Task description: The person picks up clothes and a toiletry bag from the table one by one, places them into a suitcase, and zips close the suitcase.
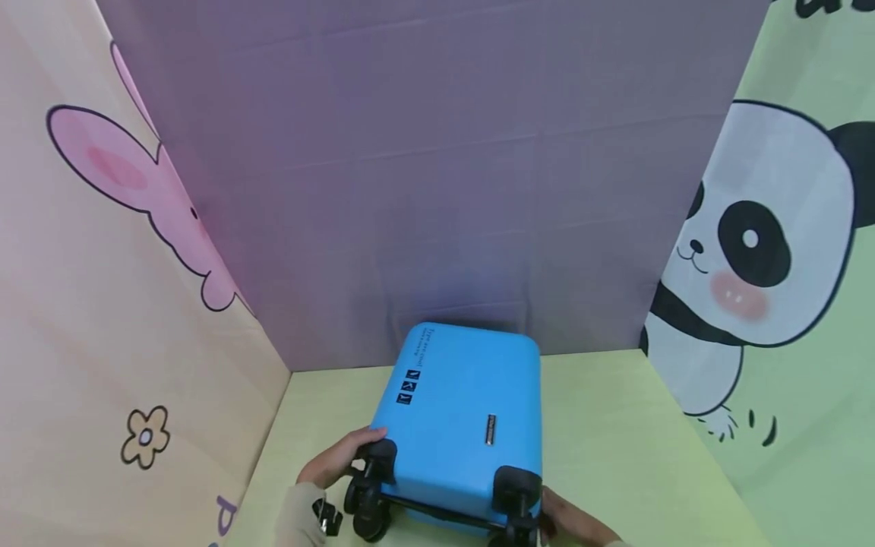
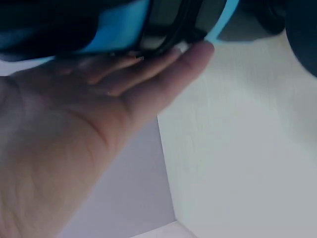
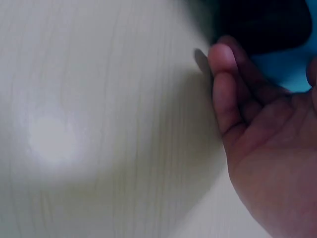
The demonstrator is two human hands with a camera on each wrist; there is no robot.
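A light blue suitcase (image 1: 465,403) with black wheels and corner guards leans back, its wheel end toward me. Printed lettering and small black icons run along its left side. My left hand (image 1: 345,456) holds its near left corner beside the double wheel (image 1: 369,501). In the left wrist view, the long fingers of that hand (image 2: 114,99) reach along the underside of the case. At the near right corner, by the other wheel (image 1: 516,524), my right hand (image 1: 574,520) holds the side. The right wrist view shows its bent fingers (image 3: 228,99) against the dark corner guard.
The pale wood-grain table (image 1: 615,448) lies under the suitcase. A purple-grey cloth wall (image 1: 444,167) rises right behind it. Side walls carry a pink rabbit (image 1: 102,159) and flower (image 1: 145,437) on the left and a panda (image 1: 759,228) on the right.
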